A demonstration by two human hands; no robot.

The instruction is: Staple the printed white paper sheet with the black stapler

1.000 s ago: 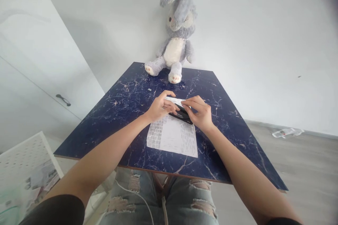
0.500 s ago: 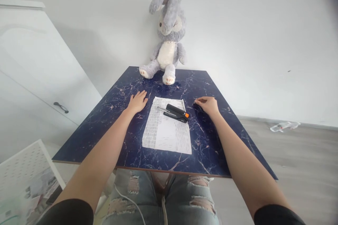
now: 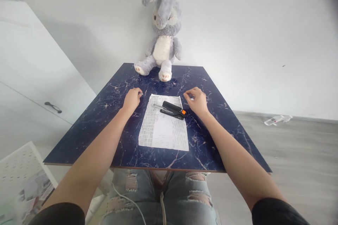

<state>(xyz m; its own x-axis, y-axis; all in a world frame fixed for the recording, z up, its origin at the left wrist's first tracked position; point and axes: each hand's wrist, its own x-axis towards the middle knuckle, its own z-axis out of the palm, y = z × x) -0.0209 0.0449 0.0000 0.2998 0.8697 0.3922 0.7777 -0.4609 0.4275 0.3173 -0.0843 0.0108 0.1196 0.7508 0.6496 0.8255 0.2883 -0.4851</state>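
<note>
A black stapler with an orange end lies opened out on a printed sheet of paper, its metal rail showing. To the left of the sheet, my left hand is closed, with a small silvery piece at its fingertips. On the other side, my right hand is pinched just beyond the paper's upper right corner, near the stapler's orange end. A small pale piece shows by its fingers; both pieces are too small to name surely.
A grey plush rabbit sits at the far edge of the dark blue marbled table, against the wall. A white cabinet stands at left, above a white perforated basket. Clear plastic packaging lies on the floor at right.
My left hand was flat with fingers spread; now its fingers are curled in. My right hand has moved left, closer to the paper. The whole view has shifted slightly.
</note>
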